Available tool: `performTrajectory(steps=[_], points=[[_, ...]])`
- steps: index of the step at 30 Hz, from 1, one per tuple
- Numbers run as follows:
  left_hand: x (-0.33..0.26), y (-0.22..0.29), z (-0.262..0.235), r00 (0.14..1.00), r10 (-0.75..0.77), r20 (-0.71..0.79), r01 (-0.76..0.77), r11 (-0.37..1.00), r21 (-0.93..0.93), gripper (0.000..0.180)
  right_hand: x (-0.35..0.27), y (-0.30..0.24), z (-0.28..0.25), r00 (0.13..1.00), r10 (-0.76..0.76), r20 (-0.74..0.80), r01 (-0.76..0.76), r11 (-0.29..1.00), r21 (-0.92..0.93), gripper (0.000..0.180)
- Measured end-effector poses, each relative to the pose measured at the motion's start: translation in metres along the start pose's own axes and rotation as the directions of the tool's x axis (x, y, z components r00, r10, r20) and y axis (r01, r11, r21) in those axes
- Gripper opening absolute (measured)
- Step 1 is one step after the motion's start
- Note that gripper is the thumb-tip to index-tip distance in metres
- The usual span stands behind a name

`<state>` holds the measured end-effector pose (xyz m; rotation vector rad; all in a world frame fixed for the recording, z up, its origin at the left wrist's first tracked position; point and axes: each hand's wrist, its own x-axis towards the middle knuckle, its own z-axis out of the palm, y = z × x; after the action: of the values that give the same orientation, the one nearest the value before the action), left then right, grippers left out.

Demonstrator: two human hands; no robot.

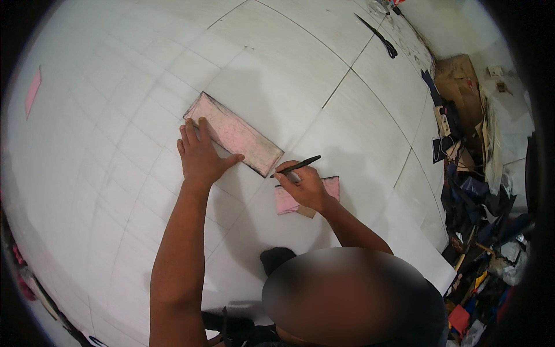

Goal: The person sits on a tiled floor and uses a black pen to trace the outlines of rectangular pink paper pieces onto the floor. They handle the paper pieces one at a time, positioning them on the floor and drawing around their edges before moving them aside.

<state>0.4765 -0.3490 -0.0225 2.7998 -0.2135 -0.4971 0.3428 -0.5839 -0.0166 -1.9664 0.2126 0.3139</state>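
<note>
1. Pressure from your left hand [199,155], laid flat with fingers spread, pins the long pink rectangular template [234,134] to the white sheet [115,115], apparently so it cannot slip.
2. Your right hand [306,188] is clamped on a black pen [296,166], tip at the template's near corner, seemingly tracing its edge.
3. Under your right wrist lies a smaller pink piece [332,186].
4. You can count three pink pieces, including a strip [32,92] far left, one pen, and one pair of black scissors [378,36].

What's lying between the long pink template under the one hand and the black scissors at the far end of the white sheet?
Nothing: in the head view, only bare white sheet with drawn lines separates the pink template from the scissors.
</note>
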Motion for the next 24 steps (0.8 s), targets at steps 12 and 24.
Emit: performTrajectory(steps=[12, 24], points=[[0.003, 0.001, -0.001, 1.000, -0.017, 0.024, 0.017, 1.000, 0.016, 0.134, 0.008, 0.010, 0.011, 0.963, -0.269, -0.028, 0.259, 0.946, -0.194, 0.016], [0.001, -0.001, 0.002, 0.998, 0.043, -0.040, -0.043, 0.999, 0.004, 0.133, 0.025, 0.015, -0.013, 0.950, -0.110, -0.293, 0.035, 0.968, -0.249, 0.022]])
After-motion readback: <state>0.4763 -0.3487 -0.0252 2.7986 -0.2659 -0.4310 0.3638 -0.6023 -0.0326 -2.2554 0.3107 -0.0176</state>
